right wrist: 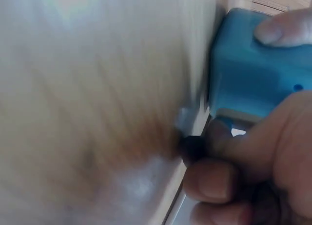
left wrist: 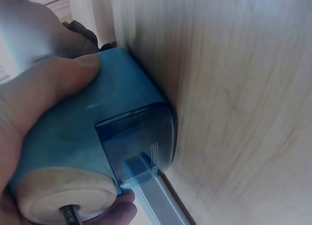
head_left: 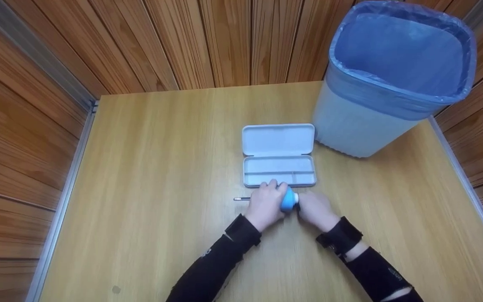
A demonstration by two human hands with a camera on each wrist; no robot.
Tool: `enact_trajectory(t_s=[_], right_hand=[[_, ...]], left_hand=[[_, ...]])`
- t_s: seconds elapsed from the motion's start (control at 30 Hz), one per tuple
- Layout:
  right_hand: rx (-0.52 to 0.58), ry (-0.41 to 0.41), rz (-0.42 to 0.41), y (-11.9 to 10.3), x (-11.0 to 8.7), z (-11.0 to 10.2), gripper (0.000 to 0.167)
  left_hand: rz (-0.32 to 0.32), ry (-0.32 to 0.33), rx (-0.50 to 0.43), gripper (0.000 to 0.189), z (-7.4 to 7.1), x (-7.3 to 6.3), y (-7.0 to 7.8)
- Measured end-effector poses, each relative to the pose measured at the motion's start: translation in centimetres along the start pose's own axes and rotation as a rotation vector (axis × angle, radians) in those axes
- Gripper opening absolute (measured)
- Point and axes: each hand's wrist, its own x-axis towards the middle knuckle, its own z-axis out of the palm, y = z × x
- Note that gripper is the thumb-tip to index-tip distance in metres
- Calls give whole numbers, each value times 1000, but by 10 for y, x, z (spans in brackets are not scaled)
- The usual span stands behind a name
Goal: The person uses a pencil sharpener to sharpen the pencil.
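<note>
A blue crank pencil sharpener [head_left: 288,200] lies on the table between the two hands. My left hand [head_left: 266,203] grips its body, with the thumb across one side in the left wrist view. A dark pencil [left wrist: 73,216] sticks out of the round pale front, and its far end points left in the head view. A see-through shavings drawer [left wrist: 141,142] shows on the sharpener's side. At the crank end, my right hand [head_left: 319,212] holds the black crank knob [right wrist: 194,149] in curled fingers.
Just beyond the hands lies a pale pencil case [head_left: 278,140], its lid folded back and its inside split by dividers. At the back right stands a white bin [head_left: 350,121] with a blue liner. Wood-panelled walls border the table [head_left: 153,167].
</note>
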Motion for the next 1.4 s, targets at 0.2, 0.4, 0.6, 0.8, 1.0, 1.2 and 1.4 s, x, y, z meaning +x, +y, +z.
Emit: enact_trajectory(t_s=[0.2,0.4,0.6,0.8,1.0,1.2,1.4], right_hand=[[-23,1,-10,-3,-8,1,19],[-51,-48,-13,-6,-20,-4,18],[-69,-41,-33,-12,-34,-17,14],[-22,-73,1,-17,-42,-40,13],[54,-45,11,-17,-36,-60,7],[132,-20,20,-12,-21,-67,5],[187,-17,31,-8,-8,-70,5]], left_hand=[[-6,13,-4,62,2,-1,0],[-15,-12,1,63,1,0,3],[-27,-8,29,63,1,1,4],[-27,0,25,62,1,2,4],[-22,-1,4,63,0,1,2],[-14,7,1,62,0,-1,1],[-9,7,-7,63,0,1,-2]])
